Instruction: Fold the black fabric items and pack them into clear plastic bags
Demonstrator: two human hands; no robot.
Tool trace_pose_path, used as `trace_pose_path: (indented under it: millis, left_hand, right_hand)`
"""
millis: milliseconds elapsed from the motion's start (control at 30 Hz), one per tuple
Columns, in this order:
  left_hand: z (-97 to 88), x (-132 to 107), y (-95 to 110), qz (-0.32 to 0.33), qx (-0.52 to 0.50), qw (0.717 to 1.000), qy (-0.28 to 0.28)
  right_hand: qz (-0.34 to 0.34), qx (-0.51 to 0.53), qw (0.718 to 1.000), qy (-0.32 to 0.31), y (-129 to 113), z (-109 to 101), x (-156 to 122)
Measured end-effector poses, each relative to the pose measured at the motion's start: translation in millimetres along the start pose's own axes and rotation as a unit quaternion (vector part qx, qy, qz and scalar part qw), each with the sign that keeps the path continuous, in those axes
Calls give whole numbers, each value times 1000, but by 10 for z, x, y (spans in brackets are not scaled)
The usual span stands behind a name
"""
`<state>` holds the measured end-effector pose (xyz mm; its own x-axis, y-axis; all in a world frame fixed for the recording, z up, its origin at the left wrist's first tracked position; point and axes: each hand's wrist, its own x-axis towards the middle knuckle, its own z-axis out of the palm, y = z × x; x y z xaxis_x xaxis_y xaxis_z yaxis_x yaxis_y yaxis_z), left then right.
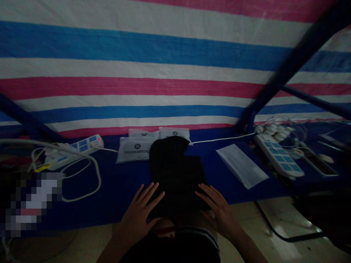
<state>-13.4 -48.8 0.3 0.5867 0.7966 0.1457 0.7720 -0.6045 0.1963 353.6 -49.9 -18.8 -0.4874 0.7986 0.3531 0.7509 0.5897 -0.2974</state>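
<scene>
At the near edge of the desk (120,193), the left hand (142,213) and right hand (219,210) are lying flat and open, fingers spread, gripping nothing and pressing on either side of a black cloth (175,170). The cloth is stretching from that edge toward the middle. Beyond it, white packets (135,149) are lying along the far edge, below a striped tarp (164,73).

Left hand (141,211) and right hand (218,210) lie flat, fingers spread, on the near edge of a black folded fabric piece (175,175) on the dark blue table cover (123,182). Behind it: white ROCKBROS plastic pouches (135,149). White flat packet (241,165) to the right; white-blue power strips at left (79,145) and right (278,155).
</scene>
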Motion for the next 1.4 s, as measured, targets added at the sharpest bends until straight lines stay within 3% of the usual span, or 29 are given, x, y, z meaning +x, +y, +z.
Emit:
trace_pose_path:
  millis: [367, 633, 800, 1067, 1233, 1400]
  left_hand:
    - [50, -100, -34, 10, -70, 997, 4]
    - [55, -93, -47, 8, -107, 994, 14]
    - [58, -99, -75, 2, -146, 989, 13]
    - [29, -12, -151, -4, -217, 973, 73]
    - [-29, 111, -162, -9, -219, 968, 124]
    - [20, 268, -189, -26, -242, 960, 135]
  right_hand:
    - [-40, 60, 997, 24, 124, -49, -91]
    - [-18, 89, 993, 71, 99, -139, 56]
    - [-38, 98, 990, 92, 81, -117, 209]
    - [28, 80, 993, 88, 201, -24, 296]
    - [9, 77, 992, 98, 220, -21, 432]
    - [-4, 87, 993, 84, 193, -38, 602]
